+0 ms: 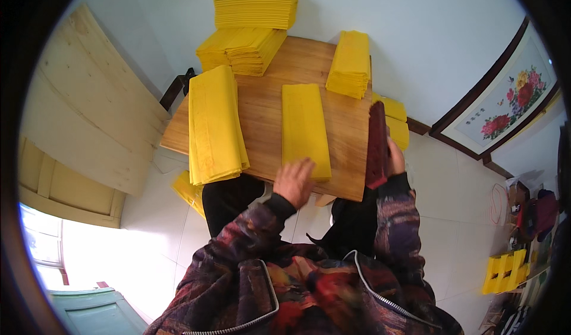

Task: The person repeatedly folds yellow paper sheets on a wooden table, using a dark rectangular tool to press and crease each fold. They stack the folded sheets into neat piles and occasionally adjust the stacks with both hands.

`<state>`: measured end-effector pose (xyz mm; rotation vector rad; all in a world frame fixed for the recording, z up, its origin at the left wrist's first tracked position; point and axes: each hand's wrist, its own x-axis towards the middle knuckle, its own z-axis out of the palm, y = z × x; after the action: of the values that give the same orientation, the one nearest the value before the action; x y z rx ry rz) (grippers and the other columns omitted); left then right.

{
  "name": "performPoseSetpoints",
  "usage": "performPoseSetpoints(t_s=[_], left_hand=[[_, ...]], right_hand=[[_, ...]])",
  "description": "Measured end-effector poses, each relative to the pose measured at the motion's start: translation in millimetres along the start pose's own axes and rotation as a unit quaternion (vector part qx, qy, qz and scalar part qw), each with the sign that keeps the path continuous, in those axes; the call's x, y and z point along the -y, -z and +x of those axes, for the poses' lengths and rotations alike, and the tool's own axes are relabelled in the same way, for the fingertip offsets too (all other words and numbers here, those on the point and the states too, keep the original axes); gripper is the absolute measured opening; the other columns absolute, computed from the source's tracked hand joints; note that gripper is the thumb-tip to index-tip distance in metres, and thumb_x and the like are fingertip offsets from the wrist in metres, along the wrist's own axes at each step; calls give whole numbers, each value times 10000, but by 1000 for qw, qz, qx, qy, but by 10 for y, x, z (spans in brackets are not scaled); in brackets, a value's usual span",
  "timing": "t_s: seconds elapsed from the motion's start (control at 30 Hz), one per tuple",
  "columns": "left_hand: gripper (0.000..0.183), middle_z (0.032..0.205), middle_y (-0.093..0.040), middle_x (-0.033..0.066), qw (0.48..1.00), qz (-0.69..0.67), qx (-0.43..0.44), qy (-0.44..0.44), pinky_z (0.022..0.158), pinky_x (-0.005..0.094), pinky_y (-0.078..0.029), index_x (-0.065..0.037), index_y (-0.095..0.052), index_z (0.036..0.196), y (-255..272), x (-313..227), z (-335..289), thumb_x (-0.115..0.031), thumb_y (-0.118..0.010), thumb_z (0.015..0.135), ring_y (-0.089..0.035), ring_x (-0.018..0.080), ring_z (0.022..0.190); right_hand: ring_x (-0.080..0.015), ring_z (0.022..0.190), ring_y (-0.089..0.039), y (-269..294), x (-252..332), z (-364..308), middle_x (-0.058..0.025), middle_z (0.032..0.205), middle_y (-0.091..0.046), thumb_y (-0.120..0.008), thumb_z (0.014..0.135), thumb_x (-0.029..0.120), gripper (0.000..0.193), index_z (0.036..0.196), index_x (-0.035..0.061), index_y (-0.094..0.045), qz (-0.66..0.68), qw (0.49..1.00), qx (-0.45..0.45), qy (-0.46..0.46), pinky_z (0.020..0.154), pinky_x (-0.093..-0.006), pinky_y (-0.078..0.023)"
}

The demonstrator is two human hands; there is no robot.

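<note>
Left fingers (304, 167) loose over yellow sheets (304, 127), right fingers (394, 155) holding red block (376, 148), brown counter (267, 115), white wall (404, 26) (with flower picture (505, 100))

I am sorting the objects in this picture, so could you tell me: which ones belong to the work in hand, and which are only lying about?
Likely in the work:
flat yellow piece, left hand at its near end
dark red bar, in the right hand
wooden table
yellow stacks on it

Likely just around:
framed flower picture
pale wooden panel
teal panel
</note>
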<state>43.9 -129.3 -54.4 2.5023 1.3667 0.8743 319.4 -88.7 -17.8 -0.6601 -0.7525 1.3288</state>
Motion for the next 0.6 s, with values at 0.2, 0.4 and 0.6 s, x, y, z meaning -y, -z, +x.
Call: performPoseSetpoints(t_s=[0.2, 0.4, 0.6], left_hand=[[368, 968, -571, 187, 935, -140, -51, 321, 793, 375, -455, -4, -531, 1008, -146, 672, 625, -164, -665, 706, -553, 345, 902], [299, 861, -626, 175, 918, -94, 12, 385, 730, 361, -480, -20, -584, 889, -269, 809, 714, -191, -698, 673, -606, 318, 819], [294, 857, -627, 184, 910, -45, 52, 410, 724, 360, -481, -30, -595, 871, -371, 833, 833, -194, -704, 652, -608, 324, 831]], right_hand=[[-186, 962, -553, 443, -125, -644, -91, 1091, -558, -435, 923, 210, 316, 1140, -10, -500, -25, 997, -69, -28, 845, -321, -448], [-161, 909, -567, 337, -135, -741, -55, 1020, -571, -484, 903, 208, 289, 1131, 30, -496, 6, 988, -149, -28, 771, -296, -475], [-118, 695, -571, 195, -90, -757, -1, 859, -561, -494, 900, 227, 218, 1042, 61, -505, -42, 990, -129, -23, 548, -248, -472]])
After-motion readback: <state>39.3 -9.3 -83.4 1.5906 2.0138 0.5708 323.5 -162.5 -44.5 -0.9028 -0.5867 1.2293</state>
